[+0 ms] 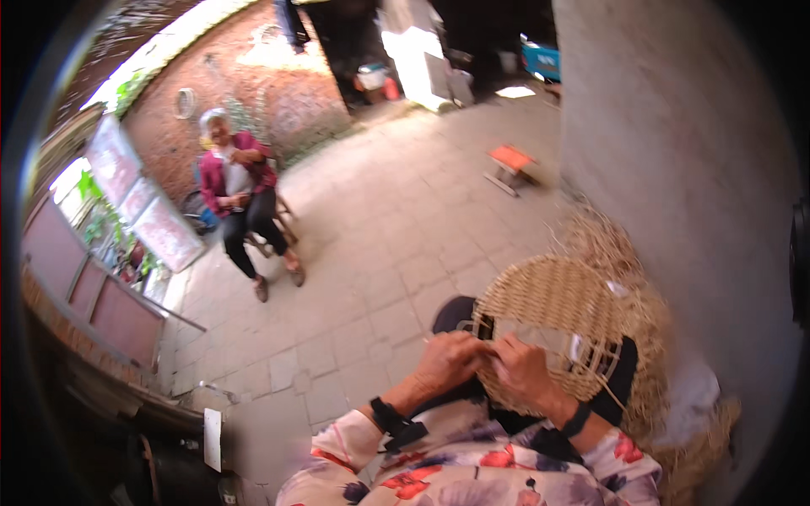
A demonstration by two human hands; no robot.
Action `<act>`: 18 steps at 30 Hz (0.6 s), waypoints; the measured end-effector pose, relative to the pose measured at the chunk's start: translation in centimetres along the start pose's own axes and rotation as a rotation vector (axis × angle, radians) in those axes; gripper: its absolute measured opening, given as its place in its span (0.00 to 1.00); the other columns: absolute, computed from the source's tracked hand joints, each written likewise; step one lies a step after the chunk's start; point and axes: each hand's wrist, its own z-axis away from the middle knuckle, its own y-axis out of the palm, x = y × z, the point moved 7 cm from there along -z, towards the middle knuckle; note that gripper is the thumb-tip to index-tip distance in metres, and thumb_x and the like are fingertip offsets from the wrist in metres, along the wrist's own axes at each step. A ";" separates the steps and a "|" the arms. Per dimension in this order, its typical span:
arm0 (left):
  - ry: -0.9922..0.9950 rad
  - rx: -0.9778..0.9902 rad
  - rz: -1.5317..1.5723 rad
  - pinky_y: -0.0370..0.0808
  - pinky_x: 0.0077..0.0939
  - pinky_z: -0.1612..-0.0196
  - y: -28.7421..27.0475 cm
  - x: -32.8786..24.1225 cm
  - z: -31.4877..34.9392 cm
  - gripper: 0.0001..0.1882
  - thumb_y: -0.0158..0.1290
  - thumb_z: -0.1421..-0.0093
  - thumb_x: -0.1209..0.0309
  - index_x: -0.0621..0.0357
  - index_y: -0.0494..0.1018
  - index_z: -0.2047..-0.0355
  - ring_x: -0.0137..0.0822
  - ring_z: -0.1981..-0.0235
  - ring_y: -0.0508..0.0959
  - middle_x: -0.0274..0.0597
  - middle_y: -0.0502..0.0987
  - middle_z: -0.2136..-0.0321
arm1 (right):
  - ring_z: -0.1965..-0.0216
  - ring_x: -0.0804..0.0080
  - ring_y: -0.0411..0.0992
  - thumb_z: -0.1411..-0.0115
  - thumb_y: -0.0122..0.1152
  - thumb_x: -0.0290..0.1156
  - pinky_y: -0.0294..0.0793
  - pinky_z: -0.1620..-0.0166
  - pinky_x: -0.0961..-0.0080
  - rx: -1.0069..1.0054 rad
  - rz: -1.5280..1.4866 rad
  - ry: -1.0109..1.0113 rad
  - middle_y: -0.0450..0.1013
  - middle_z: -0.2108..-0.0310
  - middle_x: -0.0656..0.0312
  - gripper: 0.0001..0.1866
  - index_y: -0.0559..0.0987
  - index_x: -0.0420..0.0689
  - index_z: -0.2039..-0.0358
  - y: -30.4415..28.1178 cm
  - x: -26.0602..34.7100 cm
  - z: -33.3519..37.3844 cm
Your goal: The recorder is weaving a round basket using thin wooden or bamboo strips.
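Observation:
A round, partly woven straw piece [548, 291], like a basket or seat, rests across my lap. Its far part is tightly woven, while open strands and gaps show nearer me. My left hand [454, 358] is closed at its left edge, fingers pinched together. Right beside it, my right hand [521, 363] is closed too, its fingertips meeting those of the left. Both seem to grip a thin straw strand, mostly hidden by the fingers. A loose strand [609, 392] sticks out at the right side of the weave.
Loose straw [603, 244] is heaped at my right along the grey wall [675, 143]. A clear plastic bag [690, 401] lies by it. A low orange-topped stool [512, 158] stands ahead on the paved floor. At the far left, a person [240, 181] sits on a chair.

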 end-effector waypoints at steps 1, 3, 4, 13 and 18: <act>0.005 -0.026 0.027 0.74 0.37 0.69 -0.3 -0.1 0.1 0.09 0.59 0.50 0.72 0.53 0.77 0.66 0.45 0.72 0.78 0.42 0.75 0.75 | 0.72 0.51 0.74 0.47 0.64 0.28 0.73 0.71 0.58 0.042 -0.008 0.073 0.71 0.71 0.56 0.06 0.78 0.46 0.67 0.3 -0.3 -0.3; -0.062 -0.003 0.077 0.75 0.37 0.69 -0.2 0.3 0.7 0.09 0.59 0.48 0.71 0.54 0.77 0.65 0.48 0.71 0.78 0.43 0.76 0.74 | 0.73 0.51 0.74 0.47 0.64 0.28 0.73 0.71 0.58 -0.012 -0.072 -0.020 0.71 0.72 0.56 0.06 0.78 0.45 0.68 0.1 0.6 -0.7; -0.088 -0.094 0.173 0.75 0.33 0.69 -0.7 0.7 0.9 0.07 0.58 0.44 0.73 0.57 0.76 0.64 0.44 0.72 0.78 0.45 0.77 0.74 | 0.73 0.50 0.74 0.47 0.65 0.28 0.73 0.71 0.59 -0.001 -0.056 0.048 0.71 0.72 0.56 0.06 0.78 0.45 0.68 0.1 0.1 -0.5; -0.843 -0.002 0.629 0.74 0.20 0.75 1.5 6.2 6.0 0.09 0.53 0.38 0.70 0.62 0.77 0.63 0.23 0.77 0.73 0.35 0.77 0.73 | 0.73 0.54 0.75 0.45 0.62 0.26 0.73 0.71 0.60 -0.005 -0.146 0.097 0.72 0.72 0.59 0.04 0.75 0.46 0.71 0.6 -1.2 0.1; -0.435 -0.170 0.207 0.76 0.33 0.67 -0.6 3.3 2.9 0.08 0.57 0.45 0.73 0.63 0.78 0.66 0.42 0.73 0.79 0.47 0.79 0.74 | 0.73 0.55 0.75 0.45 0.62 0.26 0.74 0.71 0.61 0.012 -0.114 0.108 0.72 0.72 0.59 0.04 0.76 0.46 0.70 0.6 -1.0 -0.3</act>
